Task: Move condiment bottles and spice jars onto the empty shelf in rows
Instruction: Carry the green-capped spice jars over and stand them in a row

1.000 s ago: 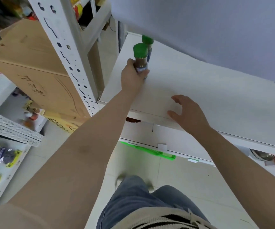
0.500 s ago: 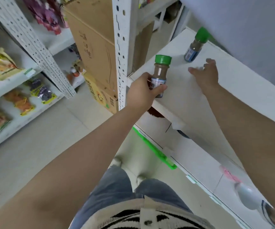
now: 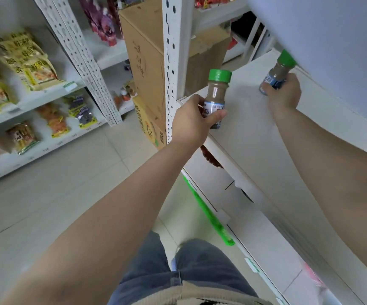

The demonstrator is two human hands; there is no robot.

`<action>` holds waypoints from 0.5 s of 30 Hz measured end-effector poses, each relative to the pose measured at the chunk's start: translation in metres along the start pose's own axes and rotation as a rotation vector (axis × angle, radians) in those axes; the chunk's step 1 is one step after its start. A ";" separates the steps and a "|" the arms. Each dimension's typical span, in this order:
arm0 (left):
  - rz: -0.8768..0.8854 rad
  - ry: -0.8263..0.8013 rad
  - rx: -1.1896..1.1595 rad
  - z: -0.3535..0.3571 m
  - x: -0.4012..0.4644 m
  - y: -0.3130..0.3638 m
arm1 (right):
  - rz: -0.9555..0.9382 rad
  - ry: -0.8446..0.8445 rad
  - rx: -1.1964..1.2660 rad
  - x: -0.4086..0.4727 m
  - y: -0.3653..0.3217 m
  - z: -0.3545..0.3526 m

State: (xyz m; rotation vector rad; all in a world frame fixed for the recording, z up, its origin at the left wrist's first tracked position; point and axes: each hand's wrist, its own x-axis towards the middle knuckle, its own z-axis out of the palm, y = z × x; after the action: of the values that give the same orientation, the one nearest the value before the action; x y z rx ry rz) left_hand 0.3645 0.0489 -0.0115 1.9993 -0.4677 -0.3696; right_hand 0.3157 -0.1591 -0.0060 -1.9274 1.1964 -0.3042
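- At the near left corner of the white shelf (image 3: 255, 133), I see the left hand (image 3: 192, 122) with fingers and thumb curled round a spice jar (image 3: 216, 100) that has a green cap and brown contents. The jar is upright, and its base looks to be at or just over the shelf's front edge; I cannot tell whether it rests on the board.
- Farther in and to the right, the right hand (image 3: 285, 94) grips a second jar (image 3: 276, 73), blue-labelled and green-capped, tilted slightly, low over the shelf surface near the back wall (image 3: 332, 40).
- Risk, as I judge it: the left jar sits so close to the corner that letting go here could tip it off the front edge to the tiled floor (image 3: 57, 194) below.
- Just left of the left hand stands a perforated white upright post (image 3: 171, 62); swinging the jar that way could knock it.
- Above the right hand, the wall or overhang crowds the second jar's cap, so lifting it higher could bump it.
- Between the two hands and to the right of both, the shelf surface is bare, giving open room to slide either jar inward into a row.
- Beyond the post are cardboard boxes (image 3: 147, 58).
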 end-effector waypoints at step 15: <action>-0.197 0.197 -0.069 -0.101 -0.065 -0.044 | -0.263 -0.569 0.269 -0.154 0.002 0.033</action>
State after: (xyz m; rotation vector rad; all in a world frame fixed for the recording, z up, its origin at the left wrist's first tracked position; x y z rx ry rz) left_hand 0.3606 0.1767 -0.0020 1.9956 -0.1336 -0.3016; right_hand 0.2539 -0.0147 0.0044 -1.7634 0.5040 -0.0370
